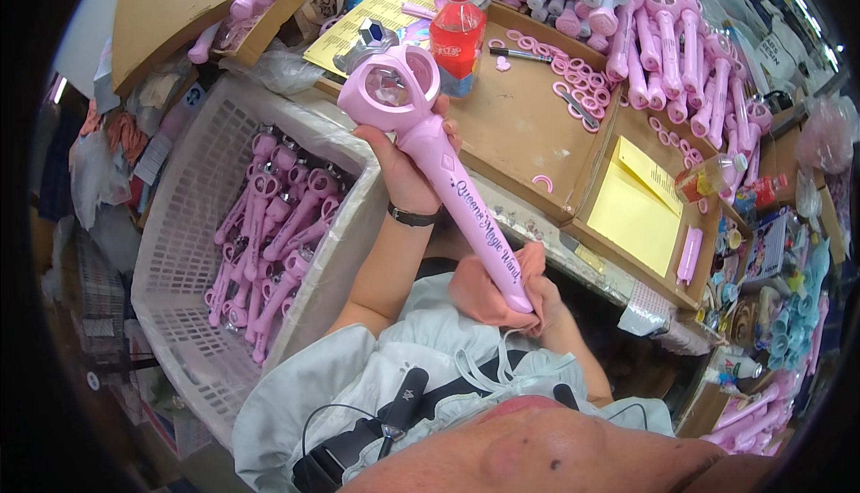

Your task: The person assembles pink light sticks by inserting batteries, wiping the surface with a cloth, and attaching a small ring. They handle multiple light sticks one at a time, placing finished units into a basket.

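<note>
A pink toy wand with a round, ring-like head and dark lettering along its handle slants across the middle of the view. My left hand is wrapped round the wand just under its head, a dark band on the wrist. At the handle's lower end, my right hand grips a salmon-coloured cloth that is folded about the handle. Most of the right fingers are hidden behind the cloth. Beyond the wand's head stands a red-capped bottle with red and blue on it.
On the left a white plastic crate holds several pink wands. Cardboard trays on the bench carry pink rings, a dark pen and a yellow paper sheet. More wands are heaped at the far right.
</note>
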Tool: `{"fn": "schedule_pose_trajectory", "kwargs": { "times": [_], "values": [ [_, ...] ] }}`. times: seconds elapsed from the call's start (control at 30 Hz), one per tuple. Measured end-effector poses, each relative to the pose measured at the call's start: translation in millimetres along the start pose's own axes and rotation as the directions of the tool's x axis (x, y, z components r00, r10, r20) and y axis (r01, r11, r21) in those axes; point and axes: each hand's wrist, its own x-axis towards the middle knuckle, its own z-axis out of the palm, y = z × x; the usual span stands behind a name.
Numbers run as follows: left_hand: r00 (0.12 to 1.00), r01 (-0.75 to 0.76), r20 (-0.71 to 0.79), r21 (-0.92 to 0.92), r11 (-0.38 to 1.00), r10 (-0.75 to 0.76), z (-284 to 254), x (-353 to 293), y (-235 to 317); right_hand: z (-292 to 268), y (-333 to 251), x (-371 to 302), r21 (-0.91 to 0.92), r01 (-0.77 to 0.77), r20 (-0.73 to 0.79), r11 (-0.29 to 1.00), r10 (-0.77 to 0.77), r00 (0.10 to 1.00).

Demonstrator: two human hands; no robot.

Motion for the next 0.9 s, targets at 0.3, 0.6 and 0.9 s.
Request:
{"fn": "schedule_pose_trajectory", "kwargs": {
  "times": [0.3, 0.6, 0.9],
  "values": [
    [0.966, 0.094, 0.114, 0.68, 0.727, -0.232, -1.4, 10.5, 40.2, -20.0, -8.6, 13.7, -0.57, 0.39, -0.332, 0.723, -0.637, 0.696],
    [0.897, 0.37, -0.129, 0.743, 0.558, -0.423, -5.4, -39.8, -30.4, 64.6, -40.4, 74.8, -0.757, 0.027, 0.617, -0.653, -0.699, 0.362],
    [0.936, 0.092, 0.048, 0.922, 0.376, -0.348, -0.4, -48.7, -37.0, 62.2, -59.2, 73.6, -0.444, 0.701, -0.201, 0.558, -0.824, 0.529]
  ]
}}
